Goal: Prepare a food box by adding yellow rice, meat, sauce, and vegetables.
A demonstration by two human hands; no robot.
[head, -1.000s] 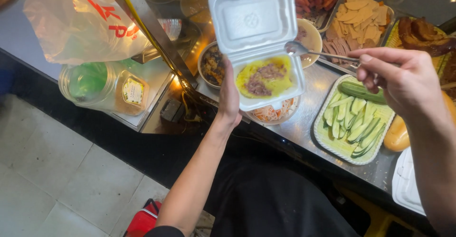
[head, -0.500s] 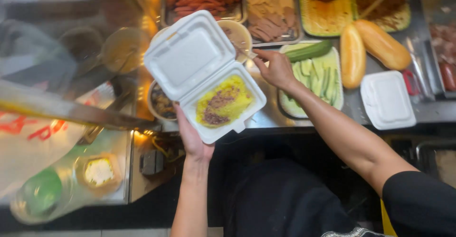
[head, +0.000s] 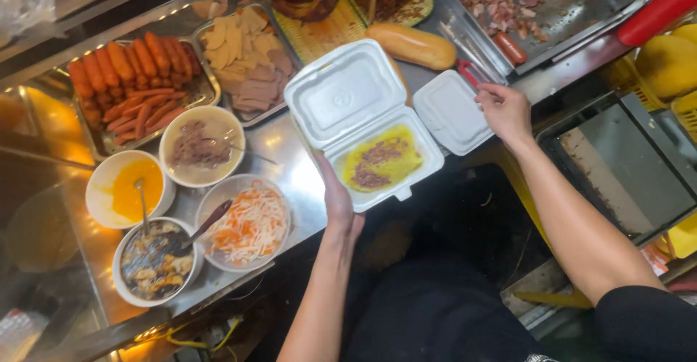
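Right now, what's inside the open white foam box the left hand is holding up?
The foam box holds yellow rice topped with brownish bits. The lid half is bare. The left hand supports it from below; what lies under the rice is covered.

The open clamshell box [head: 348,100] in the left hand [head: 337,202] is looking like matt white foam, smooth and faintly embossed, and so is the closed foam box [head: 451,112] the right hand [head: 506,111] is touching. The table [head: 290,166] is showing brushed metal, glossy under the lamps. The bread roll [head: 411,47] is shining with a smooth crust
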